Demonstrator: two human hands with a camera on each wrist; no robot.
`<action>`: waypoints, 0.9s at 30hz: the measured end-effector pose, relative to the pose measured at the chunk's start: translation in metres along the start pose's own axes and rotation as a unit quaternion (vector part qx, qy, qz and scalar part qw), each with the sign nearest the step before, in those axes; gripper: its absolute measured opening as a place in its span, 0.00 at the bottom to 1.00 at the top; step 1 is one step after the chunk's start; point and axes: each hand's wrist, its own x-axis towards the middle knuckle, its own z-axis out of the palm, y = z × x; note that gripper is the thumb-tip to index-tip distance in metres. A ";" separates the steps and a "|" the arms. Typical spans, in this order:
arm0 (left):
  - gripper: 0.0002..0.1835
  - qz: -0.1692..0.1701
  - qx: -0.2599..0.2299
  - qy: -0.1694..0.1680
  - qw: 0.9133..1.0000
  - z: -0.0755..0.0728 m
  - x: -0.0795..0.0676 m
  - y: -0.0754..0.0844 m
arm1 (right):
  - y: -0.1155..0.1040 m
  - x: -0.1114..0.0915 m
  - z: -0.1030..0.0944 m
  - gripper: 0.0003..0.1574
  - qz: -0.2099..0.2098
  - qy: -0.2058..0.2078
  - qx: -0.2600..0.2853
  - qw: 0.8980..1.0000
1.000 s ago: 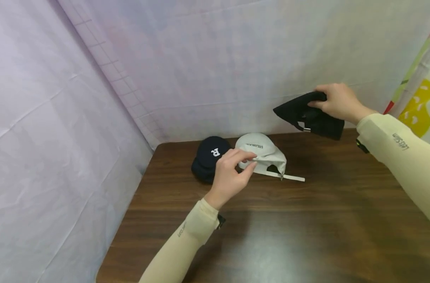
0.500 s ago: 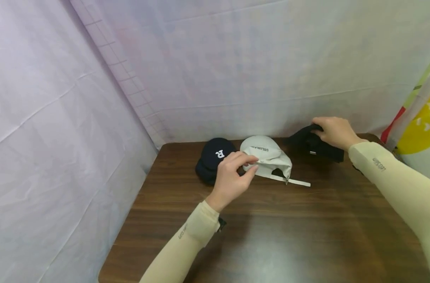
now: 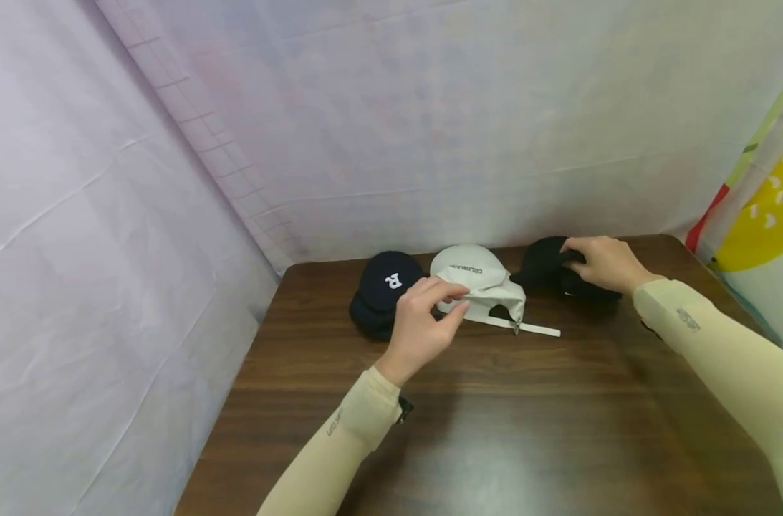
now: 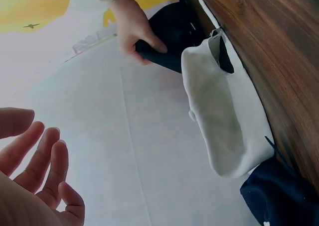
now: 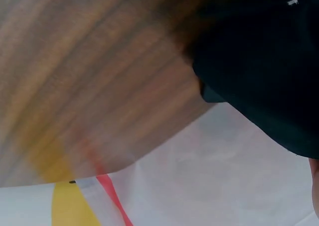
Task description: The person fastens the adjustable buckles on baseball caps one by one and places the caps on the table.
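My right hand point(image 3: 607, 264) pinches the upper edge of a black cap point(image 3: 546, 259) at the back right of the table. In the left wrist view the same hand point(image 4: 135, 29) has its thumb and fingers on that black cap point(image 4: 172, 27), right beside the white cap. The black cap point(image 5: 264, 71) fills the upper right of the right wrist view. My left hand point(image 3: 423, 322) hovers over the table, fingers bent loosely, holding nothing. Behind it lie the white cap point(image 3: 465, 265), its strap stretched out to the right, and a navy cap point(image 3: 387, 283) with a white R.
The brown wooden table point(image 3: 494, 430) has its back edge against a pale cloth backdrop point(image 3: 397, 129). Another cloth wall point(image 3: 107, 287) stands along the left. A yellow patterned cloth point(image 3: 761, 215) hangs at the right corner.
My right hand has lowered the black cap from in front of the backdrop to the table's back right, to the right of the white cap. The left hand has stayed nearly still.
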 end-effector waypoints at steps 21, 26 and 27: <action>0.06 0.005 -0.003 -0.016 1.000 -0.003 -0.006 -0.003 | -0.012 -0.038 0.027 0.15 -0.032 -0.090 -0.045 0.994; 0.06 -0.004 -0.001 -0.020 1.000 -0.003 -0.009 -0.005 | -0.019 -0.038 0.031 0.16 -0.028 -0.084 -0.051 0.995; 0.06 -0.007 0.000 -0.021 1.000 -0.003 -0.009 -0.005 | -0.021 -0.038 0.032 0.16 -0.030 -0.081 -0.051 0.995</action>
